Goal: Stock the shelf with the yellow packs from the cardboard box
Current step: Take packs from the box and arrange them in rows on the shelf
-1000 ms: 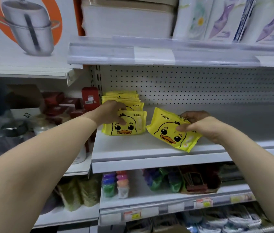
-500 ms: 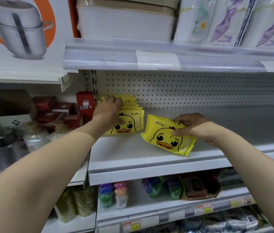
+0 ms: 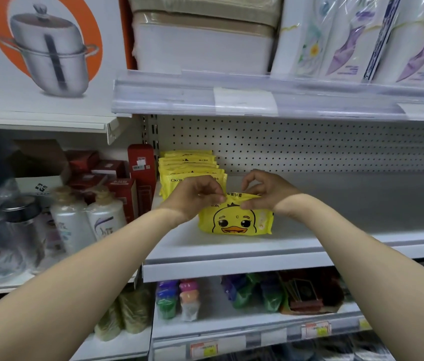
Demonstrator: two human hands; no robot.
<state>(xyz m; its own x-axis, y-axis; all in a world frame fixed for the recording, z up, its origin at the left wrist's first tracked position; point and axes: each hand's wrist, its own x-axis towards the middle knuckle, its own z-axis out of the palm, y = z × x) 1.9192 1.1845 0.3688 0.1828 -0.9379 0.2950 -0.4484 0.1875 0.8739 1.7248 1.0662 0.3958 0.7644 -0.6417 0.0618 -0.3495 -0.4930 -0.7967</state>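
A yellow pack (image 3: 235, 220) with a duck face stands upright on the white shelf (image 3: 335, 209), facing me. My left hand (image 3: 195, 195) pinches its top left edge and my right hand (image 3: 265, 190) pinches its top right edge. Behind and to the left, a row of several yellow packs (image 3: 188, 165) stands against the shelf's left end, partly hidden by my left hand. The cardboard box is out of view.
A pegboard back wall (image 3: 309, 144) closes the shelf. A red box (image 3: 142, 168) and bottles (image 3: 88, 217) fill the left bay. An upper shelf edge (image 3: 231, 100) hangs above. The shelf right of the pack is bare. Small goods sit on lower shelves.
My left hand left the row of packs and came over to the loose pack. Both hands turned that pack from lying tilted to standing upright, facing forward.
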